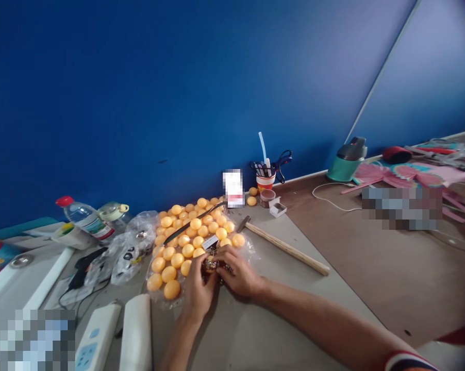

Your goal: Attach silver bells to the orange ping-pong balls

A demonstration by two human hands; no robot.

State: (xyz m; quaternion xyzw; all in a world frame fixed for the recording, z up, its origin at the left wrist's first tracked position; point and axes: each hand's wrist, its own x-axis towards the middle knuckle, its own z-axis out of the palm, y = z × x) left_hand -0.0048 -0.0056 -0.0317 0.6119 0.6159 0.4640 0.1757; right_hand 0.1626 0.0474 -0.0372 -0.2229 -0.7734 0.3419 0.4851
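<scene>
Both hands are closed around a small dark, glittery object [211, 265], and the fingers cover much of it, so its kind is unclear. My left hand [199, 288] grips it from the left. From the right, my right hand [240, 273] holds it with curled fingers. A small white tag [210, 242] shows just beyond the fingertips. Right behind the hands, several orange balls [172, 289] lie spread over clear plastic. Across these balls runs a dark strap [189, 224]. To the right of my right hand rests a hammer [288, 247] with a wooden handle.
At left are a red-capped bottle [87, 219], crumpled plastic bags [130, 257], a black-handled tool [83, 268] and a white power strip [98, 337]. A cup of pens [265, 180] and a small open box [278, 207] stand by the wall. A teal container [344, 164] is farther right.
</scene>
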